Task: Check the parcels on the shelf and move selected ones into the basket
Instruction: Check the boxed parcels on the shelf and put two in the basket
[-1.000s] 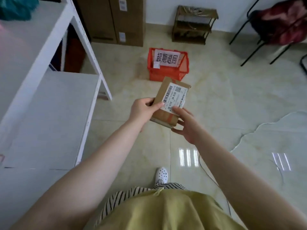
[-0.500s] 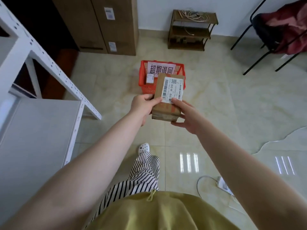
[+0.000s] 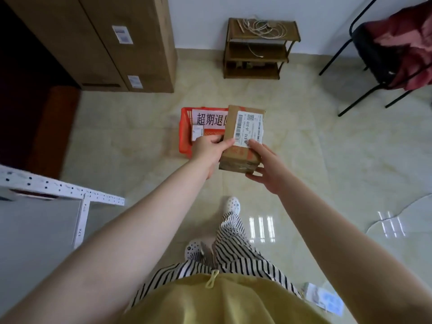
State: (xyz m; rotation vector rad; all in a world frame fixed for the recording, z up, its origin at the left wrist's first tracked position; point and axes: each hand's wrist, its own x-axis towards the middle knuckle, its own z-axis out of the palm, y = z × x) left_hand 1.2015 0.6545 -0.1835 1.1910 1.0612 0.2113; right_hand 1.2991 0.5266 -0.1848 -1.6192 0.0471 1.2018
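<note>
Both hands on the parcel [image 3: 243, 136]: left hand [image 3: 207, 149] grips its left edge, right hand [image 3: 266, 167] pinches the near right corner, thumb on the label; the orange basket [image 3: 185, 134] has closed in since a second ago, now just beyond and partly behind the parcel; shelf [image 3: 63, 192] dropped back left of basket; judging next: lower it in.

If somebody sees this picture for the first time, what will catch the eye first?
First, the brown cardboard parcel with a white barcode label, held at the centre by the left hand and the right hand. Just behind it on the pale tiled floor stands the orange plastic basket with a red-lettered white sign.
</note>
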